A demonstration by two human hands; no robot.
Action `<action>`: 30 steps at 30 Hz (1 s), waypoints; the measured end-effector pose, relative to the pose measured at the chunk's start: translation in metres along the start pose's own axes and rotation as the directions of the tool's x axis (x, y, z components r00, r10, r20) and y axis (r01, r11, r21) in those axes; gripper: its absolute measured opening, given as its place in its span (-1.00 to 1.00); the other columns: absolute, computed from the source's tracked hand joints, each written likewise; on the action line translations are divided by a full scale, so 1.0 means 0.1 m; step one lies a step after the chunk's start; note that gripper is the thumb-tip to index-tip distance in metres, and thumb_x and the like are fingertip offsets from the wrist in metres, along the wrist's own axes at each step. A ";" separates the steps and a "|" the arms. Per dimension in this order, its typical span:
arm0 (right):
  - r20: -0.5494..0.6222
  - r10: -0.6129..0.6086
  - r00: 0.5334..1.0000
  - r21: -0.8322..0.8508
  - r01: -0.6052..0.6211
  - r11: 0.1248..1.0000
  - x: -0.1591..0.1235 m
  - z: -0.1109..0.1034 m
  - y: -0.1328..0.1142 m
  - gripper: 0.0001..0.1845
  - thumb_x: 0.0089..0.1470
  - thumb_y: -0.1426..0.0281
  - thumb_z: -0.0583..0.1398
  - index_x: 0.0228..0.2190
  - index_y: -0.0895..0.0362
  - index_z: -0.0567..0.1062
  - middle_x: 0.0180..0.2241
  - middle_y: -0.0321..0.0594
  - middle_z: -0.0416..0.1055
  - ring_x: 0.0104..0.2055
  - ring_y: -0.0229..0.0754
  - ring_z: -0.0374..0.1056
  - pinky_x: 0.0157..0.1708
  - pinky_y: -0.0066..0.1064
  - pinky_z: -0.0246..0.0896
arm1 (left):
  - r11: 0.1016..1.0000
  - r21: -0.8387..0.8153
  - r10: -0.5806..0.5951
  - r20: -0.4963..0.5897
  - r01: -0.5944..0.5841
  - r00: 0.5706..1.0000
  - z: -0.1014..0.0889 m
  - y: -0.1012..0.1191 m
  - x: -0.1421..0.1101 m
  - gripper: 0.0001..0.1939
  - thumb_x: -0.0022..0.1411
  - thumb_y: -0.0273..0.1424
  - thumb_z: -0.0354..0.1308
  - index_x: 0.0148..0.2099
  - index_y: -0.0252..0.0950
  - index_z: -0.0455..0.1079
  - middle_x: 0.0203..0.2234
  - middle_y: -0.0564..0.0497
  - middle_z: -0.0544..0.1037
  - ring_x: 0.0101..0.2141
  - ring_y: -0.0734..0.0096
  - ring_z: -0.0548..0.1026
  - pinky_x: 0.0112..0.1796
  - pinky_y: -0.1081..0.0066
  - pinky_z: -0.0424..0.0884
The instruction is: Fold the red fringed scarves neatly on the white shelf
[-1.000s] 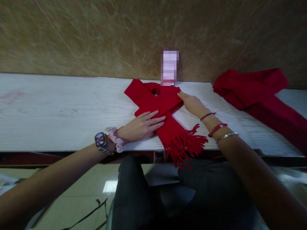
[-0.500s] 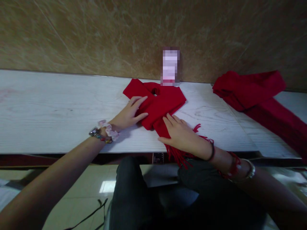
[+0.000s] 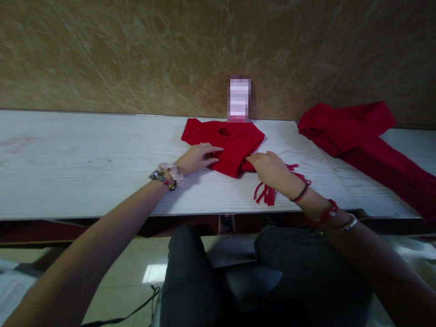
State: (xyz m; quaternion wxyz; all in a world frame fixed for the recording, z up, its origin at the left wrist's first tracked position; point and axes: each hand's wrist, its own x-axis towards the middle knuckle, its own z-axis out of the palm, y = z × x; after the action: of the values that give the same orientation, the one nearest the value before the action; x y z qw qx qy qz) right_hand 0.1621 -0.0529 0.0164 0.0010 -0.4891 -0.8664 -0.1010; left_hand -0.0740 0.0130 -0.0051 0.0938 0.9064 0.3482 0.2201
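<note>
A red scarf (image 3: 235, 156) lies crossed over itself on the white wood-grain table (image 3: 85, 172), with a small gap in the folds near its top. Fringe (image 3: 267, 195) sticks out at its lower right, over the tabletop. On the scarf's left side rests my left hand (image 3: 197, 156), thumb and fingers apart. My right hand (image 3: 274, 171) is closed at the lower right, its fingertips pinching the folded scarf beside the fringe. The palm hides part of the scarf's tail.
A second red scarf (image 3: 368, 136) lies loosely bunched at the right, trailing toward the table's edge. Behind the first scarf, a pale pixelated object (image 3: 239, 97) leans against the brown marbled wall (image 3: 136, 59). A dark strap (image 3: 126, 313) lies low at the left.
My right hand has moved up and right, bringing the fringed end from over the table's front edge onto the tabletop. My left hand has shifted right along the scarf.
</note>
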 end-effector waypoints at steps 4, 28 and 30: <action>-0.012 0.040 0.999 -0.026 -0.040 0.999 -0.06 0.05 0.25 -0.68 -0.02 0.55 0.03 -0.18 0.25 0.39 -0.13 0.01 0.40 -0.07 -0.03 0.28 -0.12 -0.17 0.11 | 0.996 -0.003 0.086 0.021 -0.086 0.996 0.11 0.11 0.23 -0.59 0.15 -0.27 0.10 0.01 -0.36 0.34 -0.35 -0.05 0.47 -0.31 0.41 0.40 -0.25 0.40 0.30; -0.215 0.133 0.968 0.156 -0.100 0.983 -0.28 -0.15 0.33 -0.57 0.04 0.55 -0.01 -0.03 0.20 0.37 -0.03 -0.10 0.38 -0.02 -0.12 0.30 -0.04 -0.25 0.20 | 0.985 -0.156 -0.107 -0.228 0.072 0.968 0.02 0.12 0.15 -0.66 0.23 -0.36 -0.02 0.04 -0.29 0.31 -0.32 0.00 0.47 -0.35 0.46 0.38 -0.26 0.39 0.32; -0.145 -0.001 0.989 0.167 0.025 0.986 -0.32 -0.13 0.32 -0.56 0.03 0.56 -0.01 -0.05 0.17 0.39 -0.04 -0.16 0.38 -0.02 -0.17 0.30 -0.02 -0.28 0.19 | 0.995 -0.086 -0.068 -0.167 0.054 0.984 0.02 0.11 0.14 -0.68 0.24 -0.35 -0.05 0.01 -0.29 0.34 -0.29 -0.04 0.46 -0.27 0.40 0.38 -0.19 0.33 0.31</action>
State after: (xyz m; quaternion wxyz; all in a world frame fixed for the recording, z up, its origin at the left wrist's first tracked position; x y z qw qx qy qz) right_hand 0.2051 -0.0659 0.0313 0.1043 -0.4731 -0.8726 -0.0625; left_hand -0.0571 0.0145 0.0010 0.1071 0.8686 0.3733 0.3077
